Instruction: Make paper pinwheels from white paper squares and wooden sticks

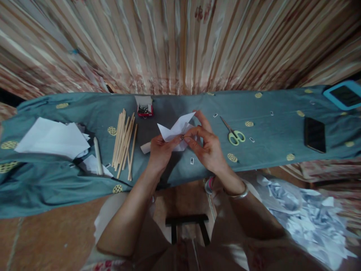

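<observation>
A folded white paper pinwheel point(177, 130) with pointed tips is held above the cloth, between both hands. My left hand point(162, 150) grips its lower left side, thumb near the centre. My right hand point(205, 145) has thumb and forefinger pinched at the centre, where a tiny dark item shows, too small to make out; its other fingers reach up behind a paper tip. A pale strip point(146, 148) pokes out left of my left hand. Beyond the hands stands an open small red box point(145, 109) of metal pins or similar bits.
Several wooden sticks point(124, 143) lie left of my hands. Farther left are white paper sheets point(53, 137) and a white rod-like tool point(98, 156). To the right are green-handled scissors point(236, 137), a dark phone point(314, 134) and a blue-framed device point(344, 95). Crumpled paper point(316, 222) fills a bag below.
</observation>
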Demonstrator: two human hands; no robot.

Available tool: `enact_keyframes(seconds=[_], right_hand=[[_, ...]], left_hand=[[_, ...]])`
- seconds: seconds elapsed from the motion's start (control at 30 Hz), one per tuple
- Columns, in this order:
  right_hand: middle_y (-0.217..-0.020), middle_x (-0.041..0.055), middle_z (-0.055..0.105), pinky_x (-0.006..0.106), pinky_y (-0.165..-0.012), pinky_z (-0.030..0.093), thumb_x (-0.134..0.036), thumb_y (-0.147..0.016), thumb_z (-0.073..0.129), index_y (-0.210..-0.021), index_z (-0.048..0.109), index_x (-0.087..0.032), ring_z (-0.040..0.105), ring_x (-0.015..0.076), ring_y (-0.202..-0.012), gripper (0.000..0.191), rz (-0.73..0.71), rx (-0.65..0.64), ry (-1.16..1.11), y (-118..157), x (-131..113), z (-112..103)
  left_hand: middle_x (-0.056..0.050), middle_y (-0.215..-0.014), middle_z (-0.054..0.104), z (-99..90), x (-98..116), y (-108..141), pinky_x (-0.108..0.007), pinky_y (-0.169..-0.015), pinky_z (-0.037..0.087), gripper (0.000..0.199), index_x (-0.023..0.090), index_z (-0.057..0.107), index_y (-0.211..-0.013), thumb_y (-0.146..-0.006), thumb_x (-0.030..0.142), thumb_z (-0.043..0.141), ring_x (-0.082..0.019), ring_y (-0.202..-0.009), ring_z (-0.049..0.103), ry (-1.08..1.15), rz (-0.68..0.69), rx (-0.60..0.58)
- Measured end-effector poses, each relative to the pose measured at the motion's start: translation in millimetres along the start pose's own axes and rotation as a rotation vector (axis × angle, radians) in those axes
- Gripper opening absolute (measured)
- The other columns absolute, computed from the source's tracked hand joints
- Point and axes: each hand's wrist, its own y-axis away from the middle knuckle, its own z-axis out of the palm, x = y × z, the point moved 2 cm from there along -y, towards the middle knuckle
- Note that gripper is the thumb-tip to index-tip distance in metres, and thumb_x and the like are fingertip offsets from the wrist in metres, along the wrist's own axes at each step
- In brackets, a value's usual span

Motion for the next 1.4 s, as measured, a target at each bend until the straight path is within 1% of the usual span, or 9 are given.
enact_keyframes(seconds=[0.2,0.4,0.53,0.63,0.87,1.0,1.2,1.3,1.4], right_hand=[[-0.152,0.0006,0.05,0.046,-0.124,0.029,-0.027,-0.088,0.067,-0.087,0.07,-0.026,0.032,0.025,-0.152,0.004,-0.034,-0.004,-0.057,-0.8,3.6,-1.3],[-0.143,0.0003,0.058,0.047,-0.125,0.026,-0.027,-0.088,0.067,-0.085,0.07,-0.027,0.035,0.0254,-0.15,0.004,-0.026,-0.001,-0.09,-1.5,5.5,-0.8],[-0.141,0.0018,0.06,0.047,-0.123,0.029,-0.027,-0.088,0.067,-0.085,0.07,-0.027,0.037,0.0253,-0.149,0.004,-0.01,-0.005,-0.08,-1.4,5.2,-1.0],[-0.139,0.0021,0.061,0.046,-0.122,0.03,-0.026,-0.088,0.066,-0.085,0.07,-0.026,0.039,0.0248,-0.148,0.004,-0.01,-0.011,-0.064,-1.6,4.8,-1.5],[-0.139,0.0011,0.062,0.046,-0.123,0.03,-0.025,-0.087,0.067,-0.085,0.07,-0.026,0.038,0.024,-0.148,0.004,0.002,-0.001,-0.073,-2.0,4.4,-1.1],[-0.145,0.001,0.058,0.046,-0.124,0.03,-0.025,-0.087,0.067,-0.086,0.07,-0.025,0.036,0.0235,-0.15,0.004,0.005,-0.006,-0.064,-1.6,4.3,-1.1],[-0.148,0.0017,0.055,0.045,-0.123,0.031,-0.024,-0.087,0.066,-0.087,0.07,-0.025,0.036,0.0232,-0.15,0.004,0.0,-0.015,-0.064,-1.4,3.7,-1.3],[-0.149,0.0031,0.054,0.047,-0.123,0.032,-0.025,-0.087,0.066,-0.086,0.07,-0.024,0.036,0.0244,-0.15,0.004,0.001,-0.018,-0.059,-1.4,2.9,-1.6],[-0.148,0.002,0.056,0.048,-0.123,0.031,-0.025,-0.087,0.066,-0.086,0.07,-0.025,0.036,0.0246,-0.15,0.004,0.012,-0.014,-0.063,-1.3,2.4,-2.1]], left_hand=[[-0.001,-0.067,0.073,-1.7,-1.4,-0.6,-0.024,-0.062,0.047,0.024,0.015,0.078,-0.07,-0.052,0.026,0.088,-0.012,-0.059,0.061,0.046,-0.067,-0.025],[0.001,-0.065,0.072,-2.9,-0.2,0.2,-0.023,-0.06,0.046,0.02,0.016,0.076,-0.066,-0.052,0.025,0.087,-0.01,-0.057,0.059,0.038,-0.061,-0.019],[0.001,-0.064,0.071,-3.1,-0.1,0.2,-0.023,-0.058,0.045,0.021,0.015,0.075,-0.066,-0.051,0.026,0.087,-0.01,-0.056,0.058,0.014,-0.053,-0.004],[0.0,-0.065,0.072,-2.7,0.3,0.3,-0.024,-0.06,0.047,0.021,0.016,0.076,-0.067,-0.052,0.026,0.086,-0.011,-0.057,0.059,-0.004,-0.051,-0.001],[0.001,-0.064,0.071,-3.4,0.1,-0.3,-0.024,-0.058,0.046,0.021,0.016,0.075,-0.064,-0.05,0.026,0.087,-0.011,-0.056,0.058,-0.016,-0.048,0.006],[0.001,-0.064,0.071,-3.2,1.1,0.1,-0.024,-0.058,0.046,0.02,0.016,0.076,-0.065,-0.05,0.025,0.086,-0.011,-0.056,0.058,-0.012,-0.049,-0.001],[0.001,-0.064,0.071,-1.8,3.4,1.5,-0.024,-0.058,0.046,0.017,0.017,0.076,-0.064,-0.052,0.025,0.084,-0.011,-0.056,0.057,-0.046,-0.035,0.002],[0.001,-0.063,0.071,-1.7,3.5,1.4,-0.024,-0.058,0.046,0.016,0.017,0.075,-0.064,-0.052,0.025,0.083,-0.011,-0.055,0.057,-0.048,-0.034,-0.001],[0.001,-0.063,0.071,-2.6,3.1,1.2,-0.024,-0.058,0.046,0.017,0.017,0.075,-0.063,-0.052,0.026,0.084,-0.011,-0.055,0.056,-0.057,-0.033,0.003]])
